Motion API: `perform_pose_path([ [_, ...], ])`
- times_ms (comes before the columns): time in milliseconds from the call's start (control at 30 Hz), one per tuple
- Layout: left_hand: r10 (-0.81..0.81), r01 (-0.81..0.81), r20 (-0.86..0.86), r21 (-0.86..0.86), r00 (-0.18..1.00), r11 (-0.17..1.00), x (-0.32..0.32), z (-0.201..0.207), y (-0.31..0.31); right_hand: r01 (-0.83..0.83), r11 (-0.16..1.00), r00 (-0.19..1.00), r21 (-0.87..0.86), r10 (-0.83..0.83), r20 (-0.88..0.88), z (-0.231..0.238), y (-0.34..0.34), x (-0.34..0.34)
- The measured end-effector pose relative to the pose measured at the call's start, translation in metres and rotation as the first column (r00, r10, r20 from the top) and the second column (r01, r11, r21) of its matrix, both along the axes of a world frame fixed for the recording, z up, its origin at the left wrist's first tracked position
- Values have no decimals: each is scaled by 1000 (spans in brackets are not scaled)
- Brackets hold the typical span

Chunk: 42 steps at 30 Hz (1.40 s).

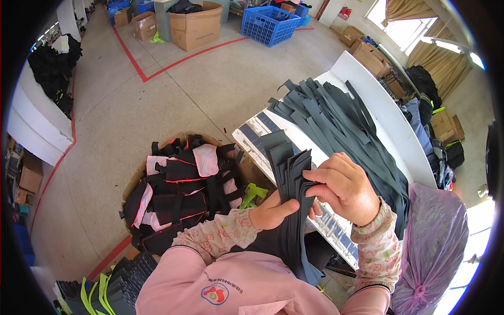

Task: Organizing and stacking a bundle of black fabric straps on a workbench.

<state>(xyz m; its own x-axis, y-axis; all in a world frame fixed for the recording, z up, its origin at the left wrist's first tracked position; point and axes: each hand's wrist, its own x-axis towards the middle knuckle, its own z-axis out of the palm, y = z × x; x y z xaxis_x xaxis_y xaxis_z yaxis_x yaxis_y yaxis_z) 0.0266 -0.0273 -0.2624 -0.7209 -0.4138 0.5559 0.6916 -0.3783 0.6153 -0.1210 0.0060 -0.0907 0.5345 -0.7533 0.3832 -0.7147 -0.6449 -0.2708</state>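
A bundle of dark grey fabric strips (290,170) stands upright in front of me, its ends fanned apart at the top and its lower part hanging toward my lap. My left hand (276,210) is closed round the bundle from the left, thumb across its front. At the upper right of the bundle, my right hand (338,186) pinches the edge of one or more strips between thumb and fingers. Just beyond, a long heap of similar grey-green strips (336,118) lies along the white table (415,142).
Left of the table stands a round-looking carton of black and pink bags (181,194). A tied purple plastic sack (433,247) is at the right. Stacked dark pieces with neon-yellow straps (100,289) lie lower left. Farther off are a blue crate (270,26) and a cardboard box (195,30).
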Motion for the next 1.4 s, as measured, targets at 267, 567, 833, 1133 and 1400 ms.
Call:
perform_pose_path([
  [267,-6,7,19,-22,1000,1000,3,4,-1,-34,998,998,52,37,-56,5,1,-1],
  [567,-18,22,35,-118,999,993,4,3,-2,56,993,983,107,-36,-178,16,10,7],
  [833,24,-18,48,-107,999,994,5,3,1,82,994,984,77,-68,-165,11,10,11],
  [1133,13,-10,27,-110,1000,994,3,3,1,107,968,993,225,-115,22,27,7,12],
  [1400,-5,8,39,-73,999,997,1,2,-1,86,994,992,72,-79,-96,25,9,11],
])
